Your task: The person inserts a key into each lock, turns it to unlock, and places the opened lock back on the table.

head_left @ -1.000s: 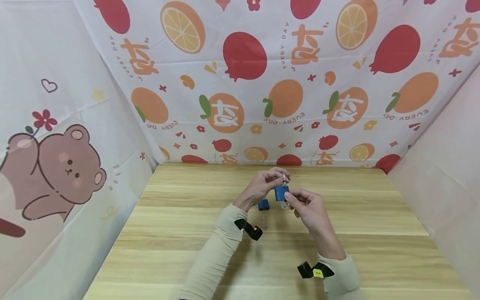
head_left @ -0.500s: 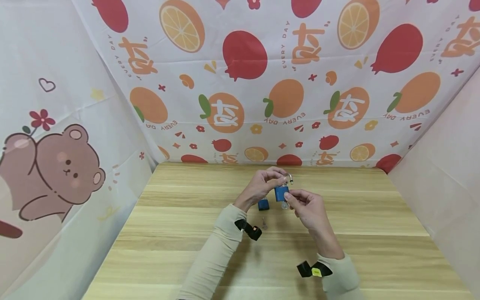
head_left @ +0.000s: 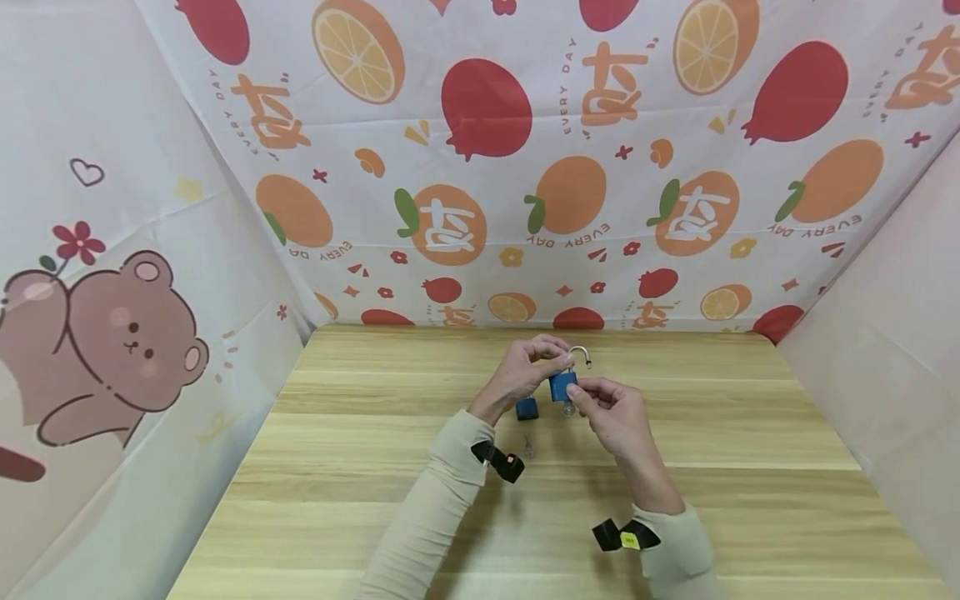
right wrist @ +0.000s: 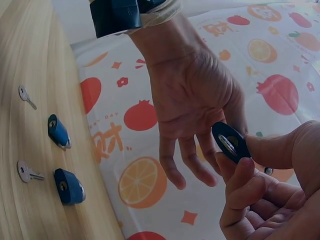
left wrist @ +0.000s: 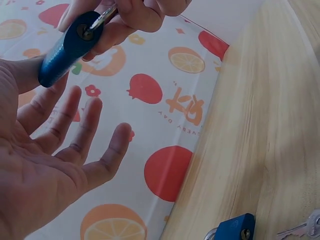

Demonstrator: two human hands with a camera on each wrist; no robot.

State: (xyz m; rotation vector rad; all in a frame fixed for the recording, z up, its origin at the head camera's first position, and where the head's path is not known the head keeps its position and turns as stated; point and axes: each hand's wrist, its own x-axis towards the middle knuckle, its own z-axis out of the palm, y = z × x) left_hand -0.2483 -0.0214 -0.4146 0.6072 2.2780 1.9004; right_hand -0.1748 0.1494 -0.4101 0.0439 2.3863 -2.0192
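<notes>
Both hands hold one blue padlock [head_left: 563, 387] up over the table. My left hand [head_left: 527, 372] pinches it at the top by the shackle [head_left: 582, 353], which is out of the body on one side and swung to the right. In the left wrist view, that hand's other fingers [left wrist: 92, 127] are spread. My right hand [head_left: 617, 414] grips the padlock's body between thumb and fingers. A key [left wrist: 103, 17] sticks out of the keyhole on its underside, right by the right hand's fingers.
Below, two more blue padlocks, one nearer [right wrist: 69, 186] and one farther [right wrist: 59, 131], lie on the wooden table [head_left: 337, 467]. Beside them are two loose keys, one [right wrist: 29, 172] and another [right wrist: 26, 97]. A fruit-printed cloth [head_left: 480, 250] hangs behind the table's back edge.
The padlock's shackle, seen edge-on a second ago, has turned outward so its free end points right of the body. Both hands have stayed nearly in place.
</notes>
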